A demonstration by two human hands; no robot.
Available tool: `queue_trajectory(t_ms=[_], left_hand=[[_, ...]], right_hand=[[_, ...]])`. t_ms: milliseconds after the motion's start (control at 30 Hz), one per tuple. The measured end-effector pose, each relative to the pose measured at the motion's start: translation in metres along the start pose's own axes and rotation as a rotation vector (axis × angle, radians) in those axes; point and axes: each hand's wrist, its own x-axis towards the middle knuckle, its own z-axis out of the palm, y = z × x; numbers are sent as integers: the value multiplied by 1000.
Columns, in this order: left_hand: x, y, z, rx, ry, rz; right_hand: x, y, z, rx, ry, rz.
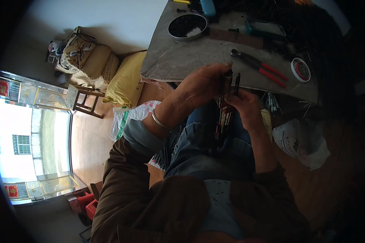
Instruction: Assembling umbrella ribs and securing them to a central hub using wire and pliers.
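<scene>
— While the bundle of thin dark metal rods (223, 117) stands upright over the lap, who's got it?

— Both! The left hand (200, 87) clamps its fingers around the top end, and the right hand (243, 107) pinches the rods just below, fingers closed on them.

— And around them?

— Just beyond sits the grey sheet-metal worktable (182, 56). On it lie red-handled pliers (259, 67), a round dark metal bowl (187, 26) and a small round red-rimmed tin (300, 69). A white plastic bag (302, 141) rests on the floor to the right.
</scene>
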Motion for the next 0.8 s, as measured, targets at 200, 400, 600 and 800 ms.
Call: queue_trajectory(t_ms=[200,400,600,800], left_hand=[[1,0,0,46,15,18],[-1,1,11,53,98,38],[7,0,-2,19,19,1],[0,3,6,62,32,-21]], right_hand=[[-1,-2,3,10,14,1],[0,-1,1,-4,8,-14],[-1,-3,4,-2,28,-22],[-2,-4,3,12,11,-30]])
